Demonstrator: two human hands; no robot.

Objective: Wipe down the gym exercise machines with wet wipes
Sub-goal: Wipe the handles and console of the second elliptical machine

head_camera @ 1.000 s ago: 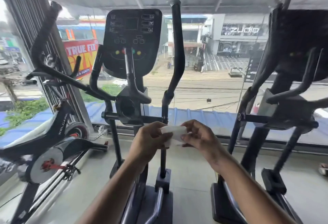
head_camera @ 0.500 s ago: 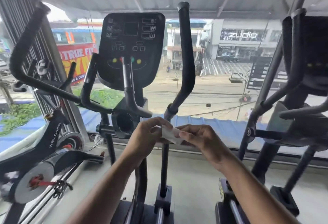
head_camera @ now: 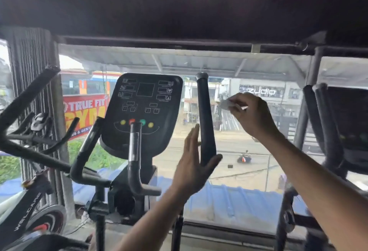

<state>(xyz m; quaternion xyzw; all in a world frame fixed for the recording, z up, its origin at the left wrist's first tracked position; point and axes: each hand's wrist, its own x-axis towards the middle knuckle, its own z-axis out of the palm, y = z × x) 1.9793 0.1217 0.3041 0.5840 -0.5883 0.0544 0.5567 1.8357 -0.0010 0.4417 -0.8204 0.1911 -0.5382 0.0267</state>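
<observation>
An elliptical machine stands straight ahead with a black console (head_camera: 145,111) and a tall black right handle bar (head_camera: 205,119). My left hand (head_camera: 194,163) is at the lower part of that bar, fingers straight on its left side and thumb stretched under it on the right. My right hand (head_camera: 249,115) is raised to the right of the bar's upper part and pinches a small white wet wipe (head_camera: 227,104). The wipe hangs a short way off the bar without touching it.
A second elliptical (head_camera: 338,131) stands close on the right. A black spin bike (head_camera: 29,201) sits at the left. The elliptical's left handles (head_camera: 85,151) and centre grip (head_camera: 134,151) jut toward me. A large window (head_camera: 249,171) runs behind the machines.
Both hands held the wipe together low in front of me. They have parted and risen: the left went to the handle bar, the right lifted the wipe beside the bar's top. The view tilted upward.
</observation>
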